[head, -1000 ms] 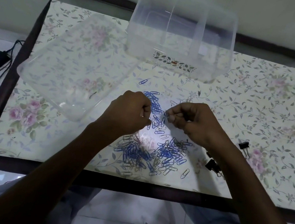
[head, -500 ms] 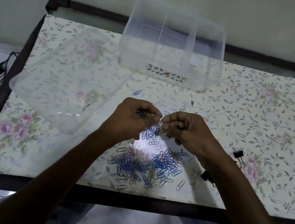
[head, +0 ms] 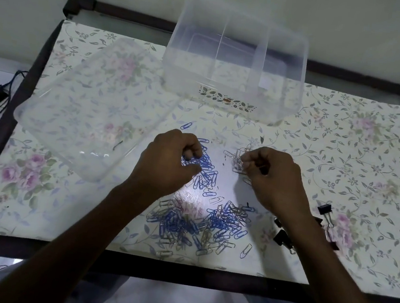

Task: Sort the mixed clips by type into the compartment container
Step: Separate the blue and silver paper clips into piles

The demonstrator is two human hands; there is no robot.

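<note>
The bench (head: 344, 147) carried a flowered cloth. At its far side stood the clear compartment container (head: 234, 63), and its lid (head: 90, 116) lay flat to the left. Near the front edge lay the mixed pile (head: 200, 223) of blue and silver paper clips. The left hand (head: 167, 165) had curled fingers that grasped blue clips (head: 204, 167) from a small blue heap. The right hand (head: 270, 177) pinched silver clips (head: 237, 160) at a small silver group. Some black binder clips (head: 324, 210) lay beside the right wrist.
</note>
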